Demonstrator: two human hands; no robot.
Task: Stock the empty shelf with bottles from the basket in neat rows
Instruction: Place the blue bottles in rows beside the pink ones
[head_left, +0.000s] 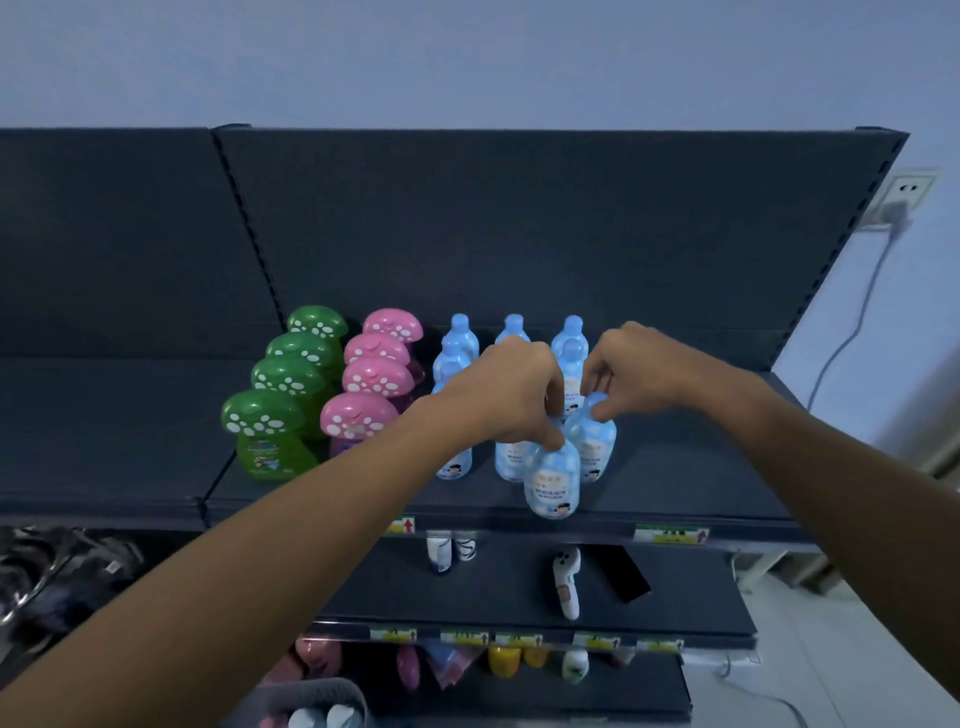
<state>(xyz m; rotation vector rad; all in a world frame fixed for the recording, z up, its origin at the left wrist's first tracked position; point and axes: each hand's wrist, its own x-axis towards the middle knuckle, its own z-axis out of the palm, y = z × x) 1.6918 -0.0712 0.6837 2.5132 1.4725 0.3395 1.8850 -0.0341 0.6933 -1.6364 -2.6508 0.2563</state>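
Observation:
On the dark top shelf (675, 467) stand rows of green mushroom-cap bottles (265, 431), pink mushroom-cap bottles (358, 415) and several light blue bottles (460, 338). My left hand (511, 395) grips the top of a blue bottle (551, 480) at the shelf's front edge. My right hand (639, 364) pinches the top of a second blue bottle (592, 441) just behind and to the right of it. Both bottles stand upright on the shelf. The grey basket (311, 699) shows at the bottom edge, with bottle tops inside.
The right part of the top shelf is bare. Lower shelves hold a white handheld device (566, 582), a black flat object (623, 571) and assorted small products. A wall socket with a cable (904, 202) is at right. Dark bundled items (52, 571) lie at left.

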